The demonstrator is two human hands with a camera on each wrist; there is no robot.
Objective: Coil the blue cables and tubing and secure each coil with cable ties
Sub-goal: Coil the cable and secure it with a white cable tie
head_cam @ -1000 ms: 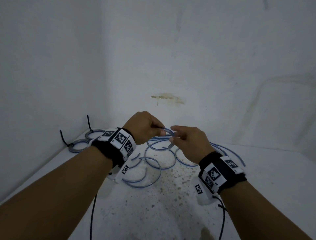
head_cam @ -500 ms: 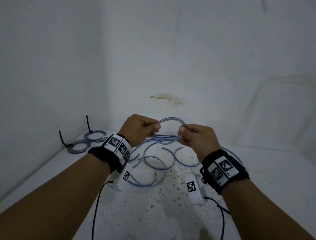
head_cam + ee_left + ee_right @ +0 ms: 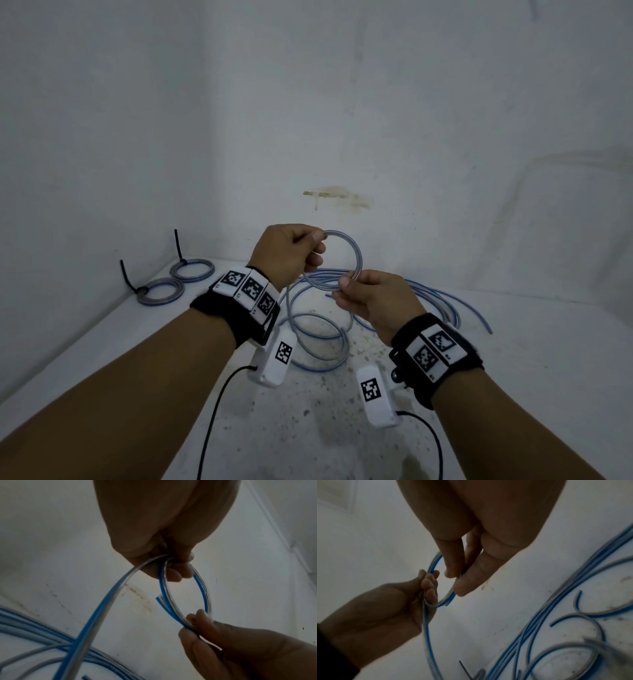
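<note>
I hold a small loop of clear tubing with a blue stripe (image 3: 356, 255) in the air above the table. My left hand (image 3: 291, 255) grips the loop at its top left (image 3: 164, 574), with the long tail running down to the table. My right hand (image 3: 368, 298) pinches the loop's lower right between thumb and forefinger (image 3: 453, 588). The cut end of the tube (image 3: 158, 599) sticks out beside the loop. More loose blue tubing (image 3: 318, 339) lies in curls on the table below my hands.
Two finished coils (image 3: 161, 291) (image 3: 191, 270), each bound with a black cable tie, lie at the table's back left corner. White walls close in behind and to the left. A black cable tie (image 3: 465, 669) lies on the stained white table (image 3: 513, 359) among the tubing.
Both hands have lifted from the tubing pile. The tube between them has gone from a low arc to a full round loop, held higher and more upright.
</note>
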